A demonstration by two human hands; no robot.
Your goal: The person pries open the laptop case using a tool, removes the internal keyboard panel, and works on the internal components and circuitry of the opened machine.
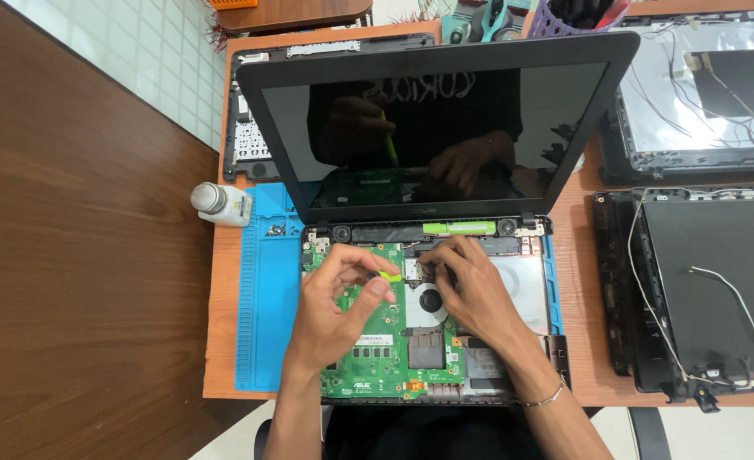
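An opened laptop (428, 128) lies on a blue work mat (266, 298), its keyboard cover off and the green circuit board (377, 341) bare. My left hand (338, 311) grips a yellow-green screwdriver (387, 276) over the board's upper part. My right hand (470, 285) rests fingertips down near the fan (430, 299), pressing on small parts just below the hinge bar. A thin bracelet circles my right wrist. The dark screen stands upright and mirrors both hands.
A small white bottle (221, 203) lies at the mat's top left corner. A keyboard frame (253, 128) sits behind the screen. Two dismantled laptop lids with loose cables (709, 281) fill the right side. The wooden table's left edge (215, 298) borders brown flooring.
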